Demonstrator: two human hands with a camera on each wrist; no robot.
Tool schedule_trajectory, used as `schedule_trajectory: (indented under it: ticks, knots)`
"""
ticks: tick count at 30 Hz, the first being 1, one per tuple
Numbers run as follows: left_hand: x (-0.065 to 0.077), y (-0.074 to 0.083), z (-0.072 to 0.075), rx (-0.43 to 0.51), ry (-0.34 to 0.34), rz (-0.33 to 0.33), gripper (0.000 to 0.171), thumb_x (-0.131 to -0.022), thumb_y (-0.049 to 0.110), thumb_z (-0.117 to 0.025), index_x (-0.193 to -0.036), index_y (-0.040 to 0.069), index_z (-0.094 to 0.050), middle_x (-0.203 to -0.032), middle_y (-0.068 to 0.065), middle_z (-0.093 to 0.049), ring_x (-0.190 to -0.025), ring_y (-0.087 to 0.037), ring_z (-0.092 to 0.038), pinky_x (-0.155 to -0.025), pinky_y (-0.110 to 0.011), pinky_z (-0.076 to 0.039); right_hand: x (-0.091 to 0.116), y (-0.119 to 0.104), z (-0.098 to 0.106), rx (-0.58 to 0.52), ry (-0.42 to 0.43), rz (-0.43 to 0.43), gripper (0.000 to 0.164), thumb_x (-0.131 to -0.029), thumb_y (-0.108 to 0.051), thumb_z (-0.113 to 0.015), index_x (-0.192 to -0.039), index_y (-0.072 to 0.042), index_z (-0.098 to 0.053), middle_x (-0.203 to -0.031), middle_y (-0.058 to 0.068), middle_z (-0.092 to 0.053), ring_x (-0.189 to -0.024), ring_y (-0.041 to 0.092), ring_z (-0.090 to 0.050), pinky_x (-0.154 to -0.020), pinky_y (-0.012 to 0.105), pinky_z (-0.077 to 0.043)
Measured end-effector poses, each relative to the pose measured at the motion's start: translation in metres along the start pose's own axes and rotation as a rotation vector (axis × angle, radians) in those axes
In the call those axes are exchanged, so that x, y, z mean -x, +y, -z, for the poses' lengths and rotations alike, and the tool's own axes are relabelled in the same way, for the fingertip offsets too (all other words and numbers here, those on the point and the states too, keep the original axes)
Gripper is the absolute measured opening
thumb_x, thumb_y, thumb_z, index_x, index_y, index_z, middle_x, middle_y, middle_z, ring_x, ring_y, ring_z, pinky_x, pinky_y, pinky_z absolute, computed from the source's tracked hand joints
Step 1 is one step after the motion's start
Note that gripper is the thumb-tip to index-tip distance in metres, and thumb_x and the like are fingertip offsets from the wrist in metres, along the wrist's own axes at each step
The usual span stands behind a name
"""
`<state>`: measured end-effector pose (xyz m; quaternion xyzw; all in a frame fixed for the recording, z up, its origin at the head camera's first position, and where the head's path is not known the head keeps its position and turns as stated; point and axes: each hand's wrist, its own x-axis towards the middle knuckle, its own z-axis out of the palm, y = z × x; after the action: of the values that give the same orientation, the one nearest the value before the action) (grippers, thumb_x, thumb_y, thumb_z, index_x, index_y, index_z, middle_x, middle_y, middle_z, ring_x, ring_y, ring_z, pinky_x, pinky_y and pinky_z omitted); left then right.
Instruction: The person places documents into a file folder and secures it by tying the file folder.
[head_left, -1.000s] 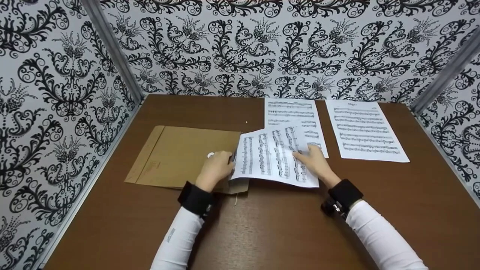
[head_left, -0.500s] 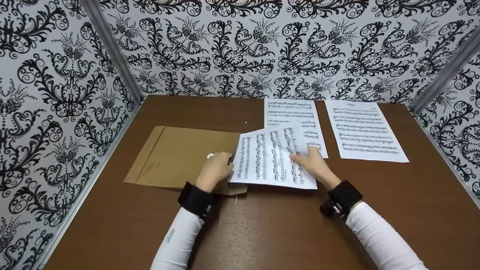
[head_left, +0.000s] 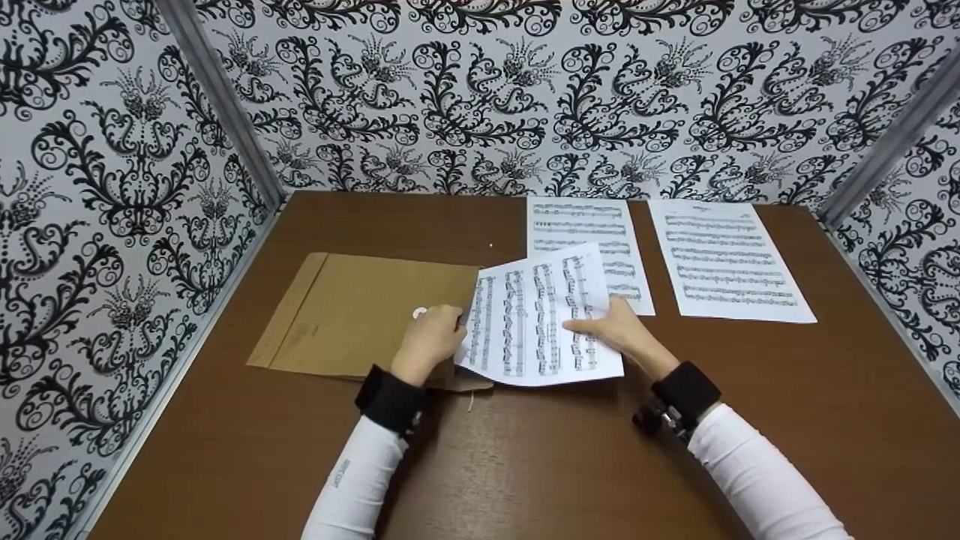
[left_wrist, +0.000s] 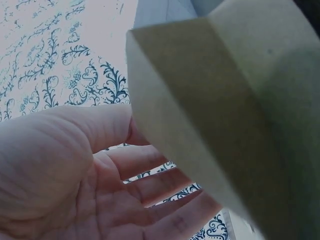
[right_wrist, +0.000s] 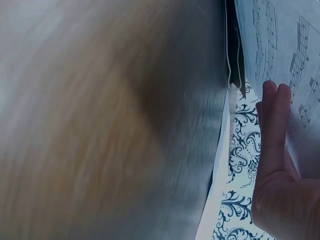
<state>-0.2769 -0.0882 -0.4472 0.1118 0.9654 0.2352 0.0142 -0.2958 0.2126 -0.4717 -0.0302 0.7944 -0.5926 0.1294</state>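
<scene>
My left hand [head_left: 431, 336] grips the brown paper envelope [head_left: 375, 307] at its right-hand, open end. In the left wrist view the thumb lies against the bent paper of the envelope [left_wrist: 215, 100], with the fingers behind it. My right hand [head_left: 619, 330] pinches a sheet of music [head_left: 536, 322] near its right edge, thumb on top. From below, the right wrist view shows straight fingers [right_wrist: 275, 115] under the sheet [right_wrist: 300, 60]. The sheet is turned sideways and bowed, raised at its far right corner. Its left edge meets the envelope's mouth beside my left hand.
Two more pages lie flat at the back: one music page [head_left: 581, 225] partly covered by the held sheet, another page [head_left: 731, 262] to its right. A short string [head_left: 471, 403] hangs from the envelope's flap. Patterned walls [head_left: 480, 97] close off the brown table's [head_left: 525, 465] back and sides.
My right hand has moved a little left and down, carrying the music sheet further toward the envelope's mouth. The sheet's near edge bows more. My left hand and the envelope have barely shifted.
</scene>
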Motion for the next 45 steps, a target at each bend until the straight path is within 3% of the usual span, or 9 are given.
schedule_trajectory:
  ticks: [6,15,26,29,31,34,36,40,45]
  knots:
    - [0.001,0.001,0.001,-0.009,-0.008,0.006,0.014,-0.096,0.008,-0.06,-0.088,-0.001,-0.067,-0.1,-0.023,-0.075,-0.094,-0.04,-0.072,-0.08,-0.053,-0.057,0.0,0.001,-0.004,0.029,0.05,-0.023,0.052,-0.086,-0.008,-0.08,-0.133,0.004,-0.06,-0.11,0.02,-0.077,-0.073,0.015,-0.077,-0.069,0.032,-0.064]
    - [0.003,0.001,0.007,0.001,0.002,0.01,0.02,-0.097,0.008,-0.058,-0.105,-0.004,-0.072,-0.109,-0.023,-0.075,-0.101,-0.04,-0.072,-0.088,-0.053,-0.057,0.001,0.0,-0.005,0.172,0.07,0.059,0.047,-0.086,-0.008,-0.078,-0.129,0.003,-0.061,-0.107,0.027,-0.076,-0.069,0.017,-0.076,-0.066,0.031,-0.064]
    - [0.007,0.002,0.013,-0.001,0.004,-0.014,0.023,-0.097,0.009,-0.057,-0.109,-0.003,-0.072,-0.112,-0.023,-0.075,-0.103,-0.041,-0.072,-0.089,-0.054,-0.057,0.002,0.004,0.001,0.205,0.061,0.168,0.056,-0.088,-0.003,-0.075,-0.14,0.004,-0.056,-0.112,0.032,-0.073,-0.069,0.013,-0.075,-0.064,0.026,-0.062]
    - [0.006,0.002,0.014,-0.004,-0.011,-0.015,0.023,-0.097,0.009,-0.056,-0.108,-0.002,-0.072,-0.109,-0.021,-0.075,-0.1,-0.038,-0.071,-0.087,-0.051,-0.057,0.002,0.003,0.001,0.215,0.063,0.164,0.056,-0.088,-0.003,-0.075,-0.14,0.004,-0.056,-0.112,0.032,-0.073,-0.069,0.014,-0.075,-0.064,0.026,-0.062]
    - [0.006,0.002,0.015,0.003,-0.022,-0.017,0.018,-0.097,0.008,-0.055,-0.097,-0.001,-0.07,-0.097,-0.018,-0.073,-0.087,-0.032,-0.068,-0.078,-0.045,-0.055,0.003,0.003,0.002,0.207,0.059,0.159,0.056,-0.088,-0.002,-0.075,-0.14,0.004,-0.056,-0.113,0.031,-0.073,-0.07,0.016,-0.076,-0.064,0.027,-0.062]
    - [0.005,0.002,0.015,0.016,-0.037,-0.018,0.019,-0.096,0.007,-0.054,-0.078,0.004,-0.058,-0.077,-0.011,-0.06,-0.07,-0.024,-0.054,-0.065,-0.035,-0.043,0.003,0.004,0.003,0.192,0.051,0.162,0.056,-0.088,-0.001,-0.074,-0.14,0.005,-0.056,-0.115,0.032,-0.072,-0.072,0.017,-0.077,-0.065,0.028,-0.063]
    - [0.005,0.002,0.015,0.02,-0.04,-0.017,0.021,-0.097,0.007,-0.055,-0.076,0.007,-0.054,-0.075,-0.008,-0.056,-0.068,-0.021,-0.049,-0.063,-0.031,-0.038,0.003,0.006,0.003,0.178,0.048,0.164,0.054,-0.088,-0.001,-0.074,-0.139,0.006,-0.056,-0.115,0.032,-0.072,-0.072,0.016,-0.076,-0.065,0.029,-0.063]
    - [0.006,0.003,0.014,0.011,-0.041,-0.008,0.017,-0.097,0.008,-0.056,-0.081,0.003,-0.061,-0.084,-0.014,-0.067,-0.075,-0.026,-0.059,-0.068,-0.038,-0.048,0.004,0.007,0.004,0.122,0.051,0.112,0.049,-0.089,-0.004,-0.074,-0.134,0.007,-0.059,-0.111,0.027,-0.075,-0.071,0.013,-0.076,-0.065,0.028,-0.063]
    - [0.006,0.004,0.011,0.0,-0.02,-0.004,0.016,-0.097,0.009,-0.057,-0.096,-0.001,-0.069,-0.104,-0.022,-0.074,-0.093,-0.037,-0.07,-0.083,-0.051,-0.056,0.005,0.007,-0.001,0.049,0.08,-0.001,0.046,-0.09,-0.011,-0.077,-0.13,0.006,-0.061,-0.095,0.007,-0.079,-0.07,0.009,-0.074,-0.066,0.024,-0.062]
